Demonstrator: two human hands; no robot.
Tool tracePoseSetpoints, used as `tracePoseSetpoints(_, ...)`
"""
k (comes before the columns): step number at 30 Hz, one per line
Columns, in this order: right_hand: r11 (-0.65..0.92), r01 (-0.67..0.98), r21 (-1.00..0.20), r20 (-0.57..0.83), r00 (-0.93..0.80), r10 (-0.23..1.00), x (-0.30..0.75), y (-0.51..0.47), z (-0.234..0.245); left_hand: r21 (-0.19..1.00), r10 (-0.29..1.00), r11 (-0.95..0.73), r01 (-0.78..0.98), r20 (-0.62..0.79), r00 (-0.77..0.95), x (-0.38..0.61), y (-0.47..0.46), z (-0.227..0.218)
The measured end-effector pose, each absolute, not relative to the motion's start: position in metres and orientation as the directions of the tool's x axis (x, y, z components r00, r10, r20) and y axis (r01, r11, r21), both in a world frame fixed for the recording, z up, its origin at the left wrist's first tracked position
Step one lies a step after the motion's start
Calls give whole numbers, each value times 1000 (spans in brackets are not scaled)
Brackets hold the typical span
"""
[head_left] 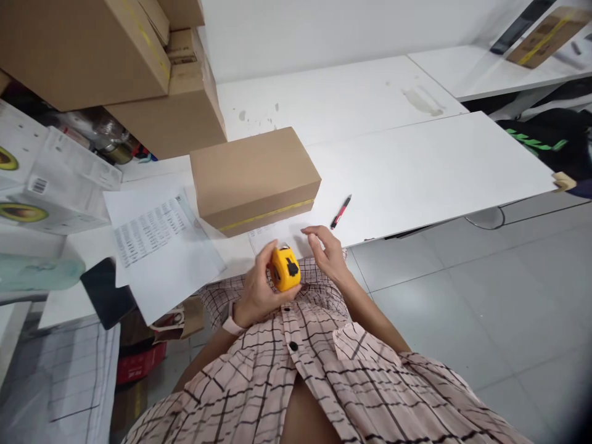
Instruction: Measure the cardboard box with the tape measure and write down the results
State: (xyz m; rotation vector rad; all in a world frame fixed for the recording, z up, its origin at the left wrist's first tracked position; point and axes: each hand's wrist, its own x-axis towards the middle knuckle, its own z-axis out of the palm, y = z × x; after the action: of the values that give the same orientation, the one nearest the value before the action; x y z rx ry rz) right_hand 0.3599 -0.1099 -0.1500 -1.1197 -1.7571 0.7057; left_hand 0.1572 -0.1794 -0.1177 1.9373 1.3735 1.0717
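Note:
A yellow and black tape measure (285,269) is gripped in my left hand (264,280), thumb and fingers around its sides, close to my body at the table edge. My right hand (328,250) is just to the right with nothing in it, its thumb and index finger apart, over the edge of a small paper (296,233). Behind both hands lies a closed brown cardboard box (254,172) with yellow tape along its front side. A red and black pen (341,211) rests on the white table beyond my right hand.
Printed sheets (161,246) lie left of the box, partly over a dark phone-like slab (108,293). Large cartons (185,105) stack up at the back left. White boxes with avocado pictures (60,179) stand at far left. The white table (416,166) stretches right.

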Motion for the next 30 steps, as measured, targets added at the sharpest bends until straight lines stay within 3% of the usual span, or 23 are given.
tracePoseSetpoints(3,455,639,-621,358,-285,889,365,-96,-171,583,798,-505,636,596,87,138,-148,-95)
tracePoseSetpoints(5,472,750,-464,285,-379,881,364,-92,-184,463,702,-534,708,709,67,126,-119,-78)
tracePoseSetpoints(7,485,804,-345,231,-428,874,361,-91,-193,391,666,-499,773,744,54,117,-90,-63)
tracePoseSetpoints(10,487,834,-260,210,-444,871,357,-93,-198,366,726,-405,838,686,51,110,-56,-51)
tracePoseSetpoints(16,485,841,-238,221,-440,870,358,-93,-198,328,851,-357,875,500,160,105,-42,-54)
tracePoseSetpoints(20,473,833,-286,213,-426,879,356,-97,-197,255,850,-369,894,482,214,105,-39,-62)
tracePoseSetpoints(30,422,781,-460,209,-366,907,343,-124,-193,350,862,-413,841,449,236,112,36,-69)
